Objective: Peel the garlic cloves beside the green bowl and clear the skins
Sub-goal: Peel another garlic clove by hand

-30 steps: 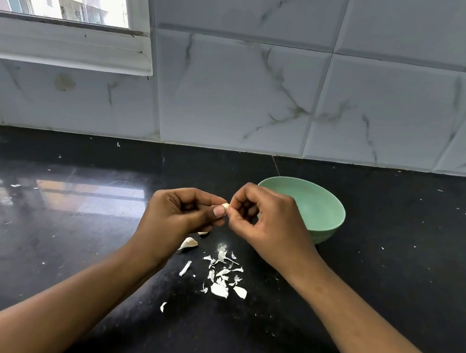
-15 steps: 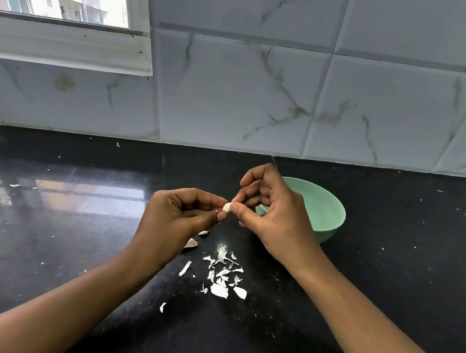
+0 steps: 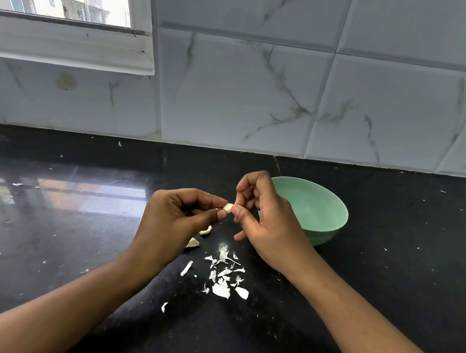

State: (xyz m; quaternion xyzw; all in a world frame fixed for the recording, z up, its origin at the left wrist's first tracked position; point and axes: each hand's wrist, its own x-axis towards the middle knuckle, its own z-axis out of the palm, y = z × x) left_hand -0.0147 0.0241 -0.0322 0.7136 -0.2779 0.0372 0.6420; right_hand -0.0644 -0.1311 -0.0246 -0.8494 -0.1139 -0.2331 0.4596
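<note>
We pinch the clove (image 3: 228, 207) in both grips; left hand (image 3: 174, 216) steadies, right hand (image 3: 267, 224) should peel over the skins (image 3: 222, 274) at six o'clock.

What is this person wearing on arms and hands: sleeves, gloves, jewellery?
Nothing worn shows. The left hand and right hand are bare: no gloves, rings or watch in view. The left forearm and right forearm are uncovered to the frame's edge, so no sleeve appears. Visible nails look short and unpainted.
</note>
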